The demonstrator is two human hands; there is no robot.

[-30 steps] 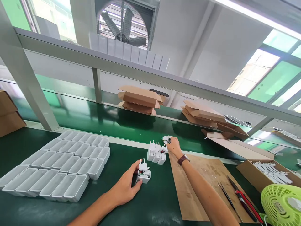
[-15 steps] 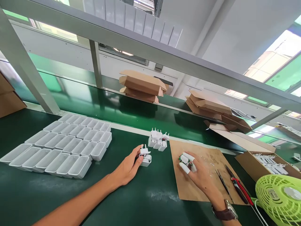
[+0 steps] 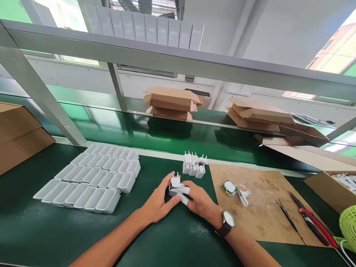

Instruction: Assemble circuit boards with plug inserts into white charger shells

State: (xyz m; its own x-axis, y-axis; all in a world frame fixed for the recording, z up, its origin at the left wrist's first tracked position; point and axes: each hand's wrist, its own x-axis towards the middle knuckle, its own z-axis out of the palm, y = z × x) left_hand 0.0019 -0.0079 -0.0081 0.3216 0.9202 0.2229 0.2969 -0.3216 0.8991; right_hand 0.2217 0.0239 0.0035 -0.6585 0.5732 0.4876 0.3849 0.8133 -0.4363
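My left hand [image 3: 157, 202] grips a small white charger housing [image 3: 174, 191] from its left side. A two-pin plug cap [image 3: 175, 180] stands at the top of this housing, pins upward. My right hand [image 3: 201, 200], with white covers on its fingertips, is closed on the right side of the same housing; the fingers hide part of it. To the right, a green circuit board [image 3: 229, 187] with a white block lies on the brown board, wired to a white plug piece [image 3: 244, 197]. Just behind my hands stand several filled white housings [image 3: 194, 170] with pins up.
Rows of open white housings [image 3: 97, 178] cover the left of the green table. Tweezers [image 3: 290, 220] and red-handled pliers [image 3: 313, 218] lie on the brown board [image 3: 261, 226]. A carton of white parts [image 3: 328, 189] and a green fan [image 3: 348, 228] stand far right.
My right hand has put the circuit board down on the brown board and moved left to the housing in my left hand. The camera view has shifted.
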